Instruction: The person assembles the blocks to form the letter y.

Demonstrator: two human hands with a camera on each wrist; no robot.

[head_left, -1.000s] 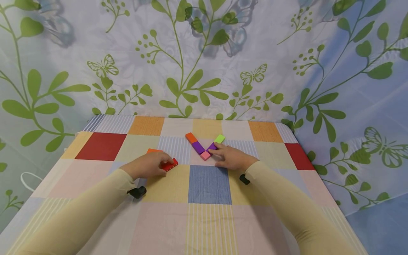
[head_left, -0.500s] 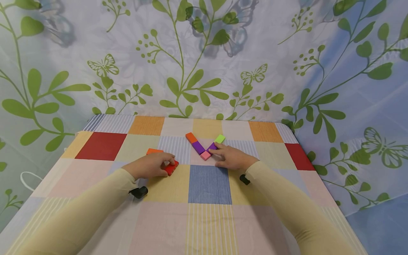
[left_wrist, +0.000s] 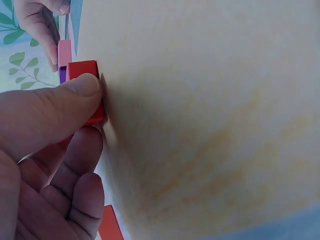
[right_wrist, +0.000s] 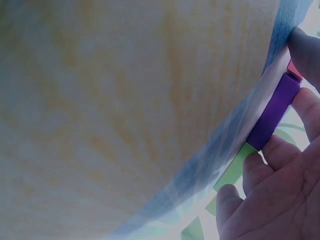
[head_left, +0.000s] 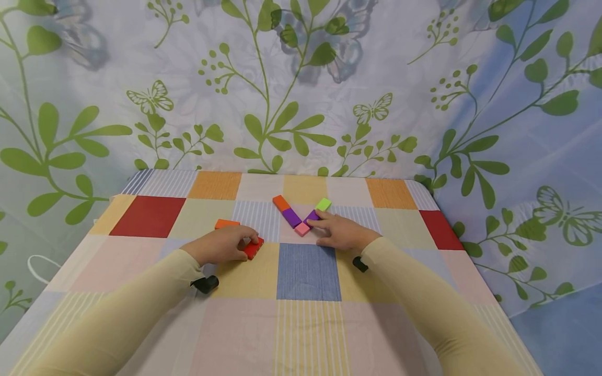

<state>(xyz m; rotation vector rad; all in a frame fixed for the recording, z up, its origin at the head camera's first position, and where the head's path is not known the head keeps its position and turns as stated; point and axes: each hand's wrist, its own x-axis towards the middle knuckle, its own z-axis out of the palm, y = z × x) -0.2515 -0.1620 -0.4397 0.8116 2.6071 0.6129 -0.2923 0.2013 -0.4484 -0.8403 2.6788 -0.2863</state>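
Note:
My left hand point(head_left: 221, 245) pinches a red block point(head_left: 254, 248) between thumb and fingers, left of a V-shaped row of blocks. In the left wrist view the thumb lies across the red block point(left_wrist: 82, 67), close over the cloth. Fingertips of my right hand point(head_left: 345, 232) rest against a purple block point(head_left: 312, 215) in the V's right arm; the right wrist view shows several fingers along this purple block point(right_wrist: 274, 112) and the lime green block point(right_wrist: 235, 167). A pink block point(head_left: 302, 229) forms the V's point. The left arm has a second purple block point(head_left: 291, 218) and an orange block point(head_left: 280, 202).
Another orange block point(head_left: 227, 223) lies just behind my left hand, partly covered by it. A patchwork cloth point(head_left: 308, 271) covers the table. Behind stands a leaf-printed curtain point(head_left: 301, 78). A white cable point(head_left: 35, 269) loops at the left edge.
Over the last second my left hand has turned the red block and shifted it slightly toward me; since half a second ago it is nearly still. My right hand and the V of blocks stay put.

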